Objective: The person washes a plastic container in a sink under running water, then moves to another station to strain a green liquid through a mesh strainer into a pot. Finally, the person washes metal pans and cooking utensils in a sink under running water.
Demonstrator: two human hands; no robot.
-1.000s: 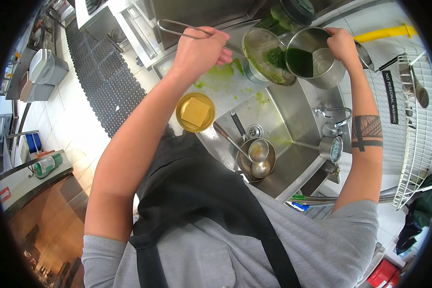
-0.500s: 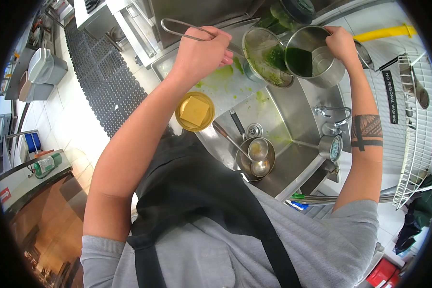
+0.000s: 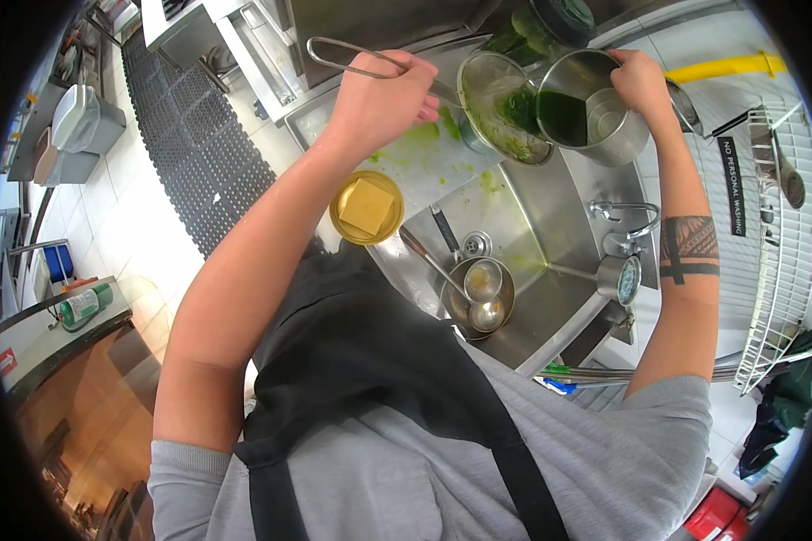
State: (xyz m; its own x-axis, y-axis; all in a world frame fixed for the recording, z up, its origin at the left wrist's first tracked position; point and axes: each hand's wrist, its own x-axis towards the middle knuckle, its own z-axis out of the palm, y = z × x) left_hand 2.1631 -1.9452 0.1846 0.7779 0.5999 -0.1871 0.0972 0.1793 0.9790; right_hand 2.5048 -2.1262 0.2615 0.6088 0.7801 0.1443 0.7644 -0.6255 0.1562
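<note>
The container (image 3: 473, 137) under the strainer (image 3: 480, 88) is mostly hidden by the mesh, with only a pale strip of its side showing at the near left. The blender jar (image 3: 516, 45) at the far edge of the sink (image 3: 525, 215) is partly covered by the strainer and pot (image 3: 619, 150). Whether a stream joins the green liquid (image 3: 561, 117) in the pot to the green pulp (image 3: 516, 110) in the strainer is hard to make out, since the pot's lip lies over that spot. The right hand (image 3: 642, 83) hides what it holds, so handle or rim cannot be told apart.

The strainer lies just right of the left hand (image 3: 390, 92), whose fingers are closed round its looped metal handle (image 3: 334, 61); the loop sticks out to the left. The pot lies just left of the right hand, which grips it at the far right side. It is tilted, mouth toward the strainer, with its lip at the strainer's right edge. Nearer, a yellow tub (image 3: 337, 213) stands left of the sink basin.

Compared with half a second ago, both grips and the pot's tilt look unchanged. Against one second ago, the handle loop sits slightly farther right.
</note>
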